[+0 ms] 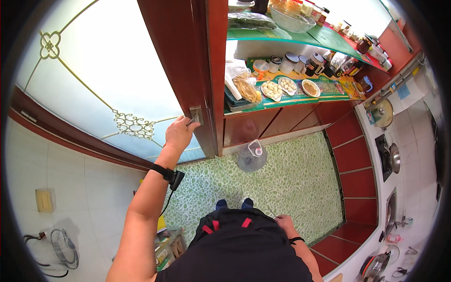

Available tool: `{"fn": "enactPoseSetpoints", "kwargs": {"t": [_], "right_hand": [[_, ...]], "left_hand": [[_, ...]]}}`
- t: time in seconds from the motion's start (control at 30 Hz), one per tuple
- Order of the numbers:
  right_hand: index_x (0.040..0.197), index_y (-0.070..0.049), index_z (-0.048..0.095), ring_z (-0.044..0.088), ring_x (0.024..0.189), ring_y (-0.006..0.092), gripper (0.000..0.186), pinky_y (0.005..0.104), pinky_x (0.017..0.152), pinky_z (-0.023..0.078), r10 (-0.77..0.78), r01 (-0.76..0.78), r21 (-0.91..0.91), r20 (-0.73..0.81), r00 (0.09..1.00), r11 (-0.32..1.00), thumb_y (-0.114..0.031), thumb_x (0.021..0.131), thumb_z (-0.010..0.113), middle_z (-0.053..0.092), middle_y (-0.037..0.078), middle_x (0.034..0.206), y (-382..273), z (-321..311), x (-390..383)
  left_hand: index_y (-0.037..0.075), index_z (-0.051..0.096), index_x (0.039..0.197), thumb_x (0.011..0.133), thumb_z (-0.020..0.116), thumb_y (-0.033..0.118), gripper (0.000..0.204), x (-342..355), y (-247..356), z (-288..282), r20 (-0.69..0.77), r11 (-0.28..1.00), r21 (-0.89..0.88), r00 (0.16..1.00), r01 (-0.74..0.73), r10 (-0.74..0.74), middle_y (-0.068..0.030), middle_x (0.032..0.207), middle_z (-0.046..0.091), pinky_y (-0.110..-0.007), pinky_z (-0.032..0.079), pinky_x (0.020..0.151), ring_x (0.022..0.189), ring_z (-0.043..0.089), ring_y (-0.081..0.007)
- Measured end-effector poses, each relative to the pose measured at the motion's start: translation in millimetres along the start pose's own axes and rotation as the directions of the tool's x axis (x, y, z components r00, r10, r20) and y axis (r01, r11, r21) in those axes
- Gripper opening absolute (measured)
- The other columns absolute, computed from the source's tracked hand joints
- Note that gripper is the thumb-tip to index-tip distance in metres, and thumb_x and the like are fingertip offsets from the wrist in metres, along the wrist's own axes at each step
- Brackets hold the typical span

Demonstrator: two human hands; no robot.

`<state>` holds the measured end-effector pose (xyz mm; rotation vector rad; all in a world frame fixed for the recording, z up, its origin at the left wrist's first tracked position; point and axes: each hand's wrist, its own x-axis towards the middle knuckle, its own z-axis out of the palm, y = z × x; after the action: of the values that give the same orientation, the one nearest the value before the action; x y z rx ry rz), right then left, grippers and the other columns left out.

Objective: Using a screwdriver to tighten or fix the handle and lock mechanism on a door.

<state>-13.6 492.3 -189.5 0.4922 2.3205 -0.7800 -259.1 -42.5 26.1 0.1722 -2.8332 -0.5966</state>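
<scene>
My left hand [179, 129] is closed on the metal handle [195, 116] of a wooden door with frosted glass [94, 70] and ornamental gold lines, at the left. A black strap with a small device [174, 177] is on that wrist, a cable hanging from it. My right hand [285, 223] is low beside my dark clothing [235, 239], its fingers curled; what they hold, if anything, is too small to make out.
A translucent jug [251, 162] stands on the green patterned floor [300, 178] by red cabinets [357, 183]. Shelves [300, 37] hold jars and plates of food at the back. A counter [385, 183] with stove, sink and pans runs along the right. Bags [164, 249] lie at lower left.
</scene>
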Motion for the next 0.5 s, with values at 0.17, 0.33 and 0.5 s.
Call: {"fn": "enactPoseSetpoints", "kwargs": {"t": [0.17,0.33,0.5], "right_hand": [[0.109,-0.004,0.083,0.077,0.075,0.0315,0.035,0.0428,0.076,0.062,-0.072,0.069,-0.037,-0.065,0.995,0.997,-0.029,0.087,0.075,0.080,0.017,0.088,24.9,5.5,8.9],[0.111,-0.008,0.083,0.077,0.101,0.0350,0.039,0.0433,0.093,0.060,0.090,-0.089,-0.020,0.059,0.994,0.996,-0.036,0.083,0.079,0.080,0.019,0.105,8.0,4.4,-0.6],[0.111,-0.009,0.083,0.077,0.103,0.0365,0.039,0.0438,0.094,0.059,0.092,-0.091,-0.019,0.067,0.993,0.996,-0.037,0.084,0.079,0.080,0.019,0.107,8.3,-0.9,-0.8]], "left_hand": [[0.006,0.077,0.100,0.098,0.071,0.047,0.041,12.5,12.7,3.6,-0.049,0.999,-0.026,0.998,0.028,-0.029,-0.0124,0.099,0.070,-0.050,0.054,0.081,0.093,0.068,-0.0394],[0.006,0.076,0.103,0.100,0.069,0.046,0.041,12.7,8.7,2.7,-0.056,0.998,0.020,0.996,0.067,-0.066,-0.0124,0.102,0.070,-0.051,0.055,0.082,0.096,0.069,-0.0398],[0.007,0.075,0.106,0.102,0.067,0.045,0.040,19.9,9.2,3.9,-0.041,0.996,0.009,0.995,0.090,-0.090,-0.0119,0.106,0.071,-0.051,0.055,0.085,0.100,0.069,-0.0398]]}}
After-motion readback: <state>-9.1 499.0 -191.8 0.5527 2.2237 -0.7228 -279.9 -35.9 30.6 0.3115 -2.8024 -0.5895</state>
